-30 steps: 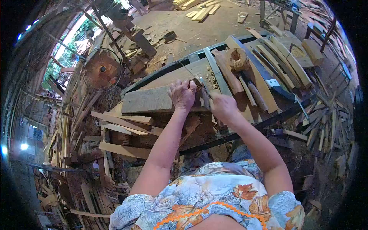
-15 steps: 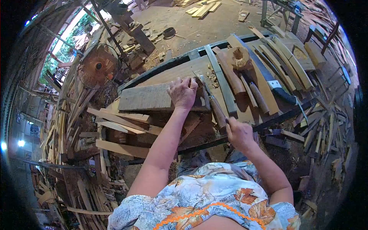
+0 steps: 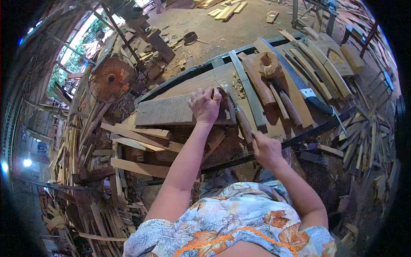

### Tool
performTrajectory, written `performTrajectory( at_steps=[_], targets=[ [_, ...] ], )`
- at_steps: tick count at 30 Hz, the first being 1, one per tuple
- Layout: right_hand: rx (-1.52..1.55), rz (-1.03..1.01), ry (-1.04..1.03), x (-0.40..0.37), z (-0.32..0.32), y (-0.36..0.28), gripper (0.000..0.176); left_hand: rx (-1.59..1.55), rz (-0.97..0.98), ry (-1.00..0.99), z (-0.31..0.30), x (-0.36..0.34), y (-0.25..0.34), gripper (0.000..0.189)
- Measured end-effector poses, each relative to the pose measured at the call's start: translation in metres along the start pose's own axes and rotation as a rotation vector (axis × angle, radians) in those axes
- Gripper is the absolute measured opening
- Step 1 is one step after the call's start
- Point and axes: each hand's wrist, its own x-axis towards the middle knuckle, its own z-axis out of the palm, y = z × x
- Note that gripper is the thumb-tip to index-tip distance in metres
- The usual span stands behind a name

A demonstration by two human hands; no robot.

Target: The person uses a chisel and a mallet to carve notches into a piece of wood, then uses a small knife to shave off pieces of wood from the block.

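Note:
My left hand (image 3: 205, 105) rests closed on a thick weathered wooden board (image 3: 165, 110), its fingers curled near the right end. A thin sliver shows just beyond its fingertips, close to a metal blade; what the fingers pinch I cannot tell. My right hand (image 3: 267, 149) is wrapped round the lower end of a long wooden-handled knife (image 3: 243, 122). The knife's handle slants up and left towards the left hand, its metal end beside the board. A grey-green wooden strip (image 3: 248, 90) lies just right of the knife, with wood chips between them.
A handsaw (image 3: 314, 100), a wooden mallet (image 3: 269, 64) and several curved wooden strips (image 3: 319, 68) lie on the right of the bench. Cut wood pieces (image 3: 141, 135) overlap at the left, beneath a fan (image 3: 111, 78). Scrap piles (image 3: 364, 137) surround the bench.
The view has shifted slightly, so the bench sits a little lower and farther right. Both hands keep nearly the same pose, the right still on the knife handle.

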Motion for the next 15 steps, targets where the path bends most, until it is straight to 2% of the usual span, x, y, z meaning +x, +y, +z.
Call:
performTrajectory(
  at_steps=[3,6,10,15],
  targets=[
    [0.018,0.057,-0.074,-0.015,-0.013,-0.001,0.019,-0.015,0.011,0.007,0.000,-0.002,0.000,0.033],
    [-0.020,0.058,-0.116,0.030,-0.020,-0.020,0.019,-0.022,0.021,0.031,-0.002,0.000,0.001,0.032],
    [-0.044,-0.070,-0.008,0.114,0.023,-0.018,0.012,0.029,0.029,0.043,0.004,-0.001,-0.002,0.033],
    [-0.075,-0.046,0.033,0.101,0.022,-0.024,0.013,0.013,0.014,0.018,0.001,-0.002,0.000,0.032]
  ],
)
